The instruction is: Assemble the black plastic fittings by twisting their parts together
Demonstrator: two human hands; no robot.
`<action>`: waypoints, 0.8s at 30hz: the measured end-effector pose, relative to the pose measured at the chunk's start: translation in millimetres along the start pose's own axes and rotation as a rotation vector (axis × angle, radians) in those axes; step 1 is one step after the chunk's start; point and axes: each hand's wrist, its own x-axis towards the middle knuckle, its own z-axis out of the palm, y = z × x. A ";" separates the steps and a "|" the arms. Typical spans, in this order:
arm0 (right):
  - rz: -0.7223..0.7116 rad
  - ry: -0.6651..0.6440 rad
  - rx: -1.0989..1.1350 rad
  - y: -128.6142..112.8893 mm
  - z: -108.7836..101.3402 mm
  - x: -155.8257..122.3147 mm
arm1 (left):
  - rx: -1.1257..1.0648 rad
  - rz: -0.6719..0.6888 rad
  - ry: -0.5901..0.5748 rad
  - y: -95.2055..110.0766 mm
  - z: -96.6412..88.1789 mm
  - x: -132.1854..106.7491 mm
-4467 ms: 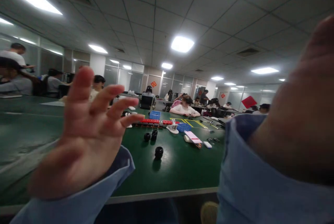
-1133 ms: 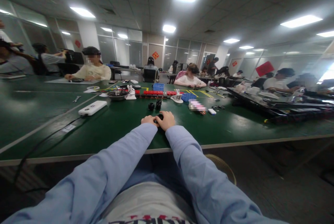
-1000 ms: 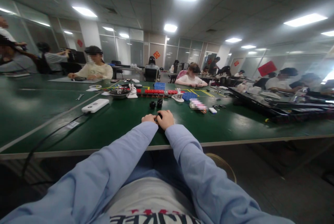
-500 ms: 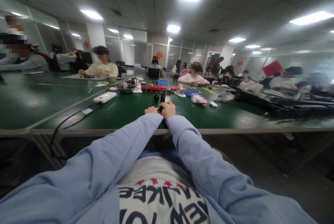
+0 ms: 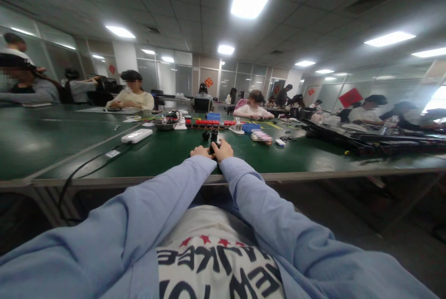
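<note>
Black part (image 5: 211, 149), green tabletop (image 5: 167, 157), pale-blue sleeves (image 5: 163, 185), white shirt (image 5: 212, 217) with red stars (image 5: 204, 239)

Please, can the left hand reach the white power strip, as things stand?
Probably yes: only green tabletop shows between the left hand and the white power strip, though that hand seems to hold a black piece.

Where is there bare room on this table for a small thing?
Green tabletop is bare between the white power strip and the left hand, and along the near edge from the right hand to the black frames. It is crowded beyond the hands: black round parts, then the metal bowl, red strip and blue baskets.
</note>
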 end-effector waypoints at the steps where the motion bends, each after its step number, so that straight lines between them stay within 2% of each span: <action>1: -0.010 -0.017 0.008 0.7 1.0 0.5 | -0.002 0.003 -0.001 -0.4 0.4 0.4; 12: -0.101 -0.093 0.084 4.8 8.6 5.7 | -0.014 0.009 0.029 -2.5 4.1 3.0; 24: -0.097 -0.113 0.097 9.8 11.6 10.0 | 0.007 0.014 0.040 1.4 8.3 3.7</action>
